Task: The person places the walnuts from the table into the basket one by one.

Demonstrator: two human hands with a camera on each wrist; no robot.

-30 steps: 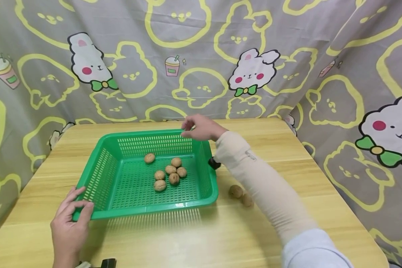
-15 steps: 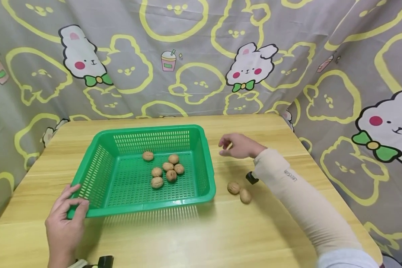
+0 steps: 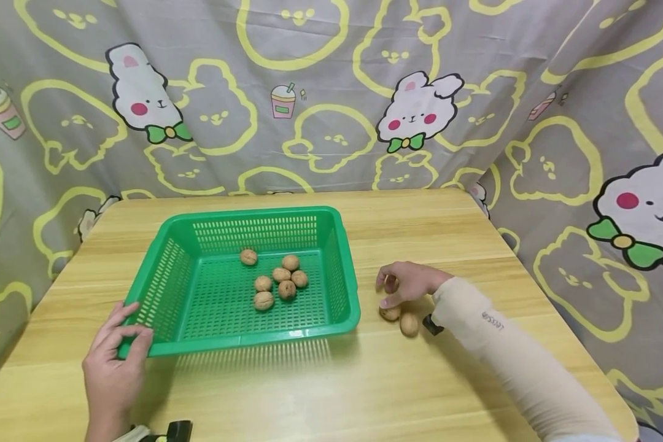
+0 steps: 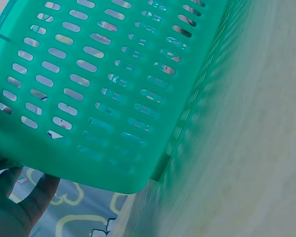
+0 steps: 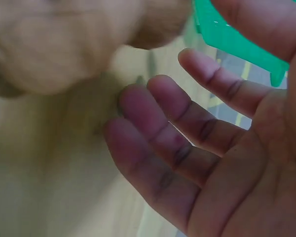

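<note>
A green plastic basket holds several walnuts on its slotted floor. My left hand grips its near left corner, thumb on the rim; in the left wrist view, fingers show beside the slotted basket wall. Two more walnuts lie on the table to the right of the basket: one walnut in plain sight, the other walnut partly under my right hand. In the right wrist view that hand's fingers are loosely bent, spread and hold nothing, with a blurred walnut close by.
The wooden table carries everything, and its back edge runs along a patterned curtain. More curtain hangs on the right side. A black wrist camera sits under the right forearm, near the loose walnuts.
My right hand has moved from over the basket's back right corner, out to the right, then down toward the two loose walnuts. The left hand keeps its grip on the basket.
</note>
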